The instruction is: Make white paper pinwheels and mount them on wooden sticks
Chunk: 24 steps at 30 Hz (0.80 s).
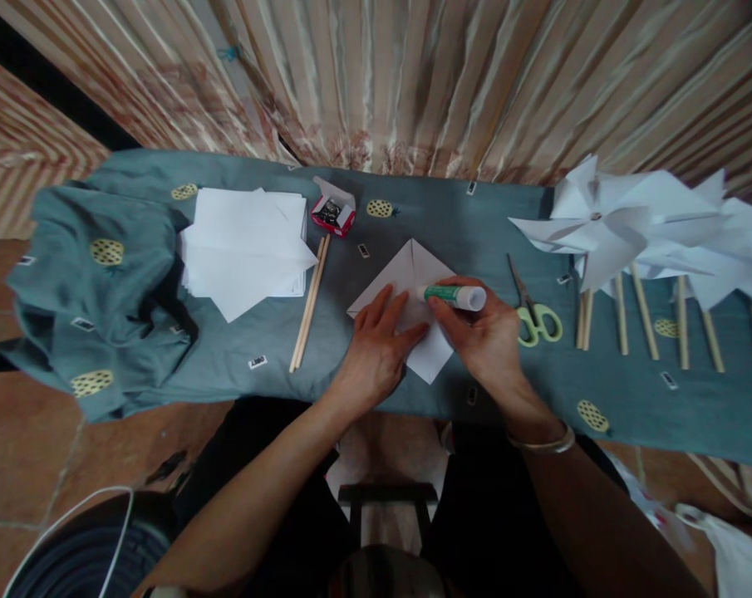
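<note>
A white paper square (434,353) with cut lines toward its middle lies on the cloth in front of me, one corner pointing at me. My left hand (379,349) rests on its left part, fingers stretched out and pressing it flat. In my right hand (488,336) is a green and white glue stick (450,296), gripped between thumb and fingers and tilted, its tip at the middle of the paper. Just right of that hand lie scissors (538,322) with light green handles. Part of the paper is hidden under both hands.
Left of the paper are a stack of white sheets (244,249), thin wooden sticks (310,303) and a small open red box (334,208) of metal pins. Several paper pinwheels (612,224) on sticks lie at the right. A curtain (376,83) hangs behind the cloth-covered table (226,365).
</note>
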Available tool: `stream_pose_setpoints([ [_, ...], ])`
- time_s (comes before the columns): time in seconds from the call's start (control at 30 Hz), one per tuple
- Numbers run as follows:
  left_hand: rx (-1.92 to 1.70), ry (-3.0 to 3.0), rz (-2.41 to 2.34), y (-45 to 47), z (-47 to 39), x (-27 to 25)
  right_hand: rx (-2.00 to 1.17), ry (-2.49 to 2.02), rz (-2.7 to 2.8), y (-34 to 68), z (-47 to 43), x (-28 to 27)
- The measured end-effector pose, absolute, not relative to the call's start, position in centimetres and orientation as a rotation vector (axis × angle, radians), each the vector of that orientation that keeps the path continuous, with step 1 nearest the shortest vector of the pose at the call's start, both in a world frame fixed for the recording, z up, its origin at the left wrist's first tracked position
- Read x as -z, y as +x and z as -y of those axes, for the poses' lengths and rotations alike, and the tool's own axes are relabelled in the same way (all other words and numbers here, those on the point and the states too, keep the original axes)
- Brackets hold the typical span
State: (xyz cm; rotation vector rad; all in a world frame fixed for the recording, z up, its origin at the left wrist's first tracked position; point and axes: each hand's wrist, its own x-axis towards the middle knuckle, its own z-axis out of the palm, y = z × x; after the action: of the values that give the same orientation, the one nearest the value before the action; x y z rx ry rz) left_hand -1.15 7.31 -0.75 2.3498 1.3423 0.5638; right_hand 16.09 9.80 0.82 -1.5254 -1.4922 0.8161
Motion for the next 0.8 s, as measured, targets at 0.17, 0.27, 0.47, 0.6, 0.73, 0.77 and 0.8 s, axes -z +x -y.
stream_pose_setpoints([
  [0.17,-0.567,2.334,-1.335,-1.11,-7.27,0.78,-0.796,-1.523,1.525,15.97,-9.86,-1.02],
  [0.27,-0.568,2.325,-1.336,-1.10,-7.25,0.73,-0.814,-1.505,1.521,15.87,-9.83,-0.94],
  [0.47,-0.549,2.346,-1.327,-1.18,-7.26,0.76,-0.857,-1.478,1.509,15.57,-9.67,-0.75],
  [0.6,-0.559,2.349,-1.331,-1.22,-7.25,0.78,-0.855,-1.480,1.535,15.43,-9.52,-1.09],
  [0.73,-0.565,2.350,-1.324,-1.23,-7.23,0.75,-0.872,-1.454,1.549,15.40,-9.39,-1.35],
  [0.77,-0.564,2.348,-1.323,-1.24,-7.23,0.76,-0.880,-1.453,1.550,15.40,-9.36,-1.39],
  [0.8,-0.563,2.346,-1.321,-1.25,-7.23,0.78,-0.886,-1.455,1.551,15.39,-9.34,-1.44],
])
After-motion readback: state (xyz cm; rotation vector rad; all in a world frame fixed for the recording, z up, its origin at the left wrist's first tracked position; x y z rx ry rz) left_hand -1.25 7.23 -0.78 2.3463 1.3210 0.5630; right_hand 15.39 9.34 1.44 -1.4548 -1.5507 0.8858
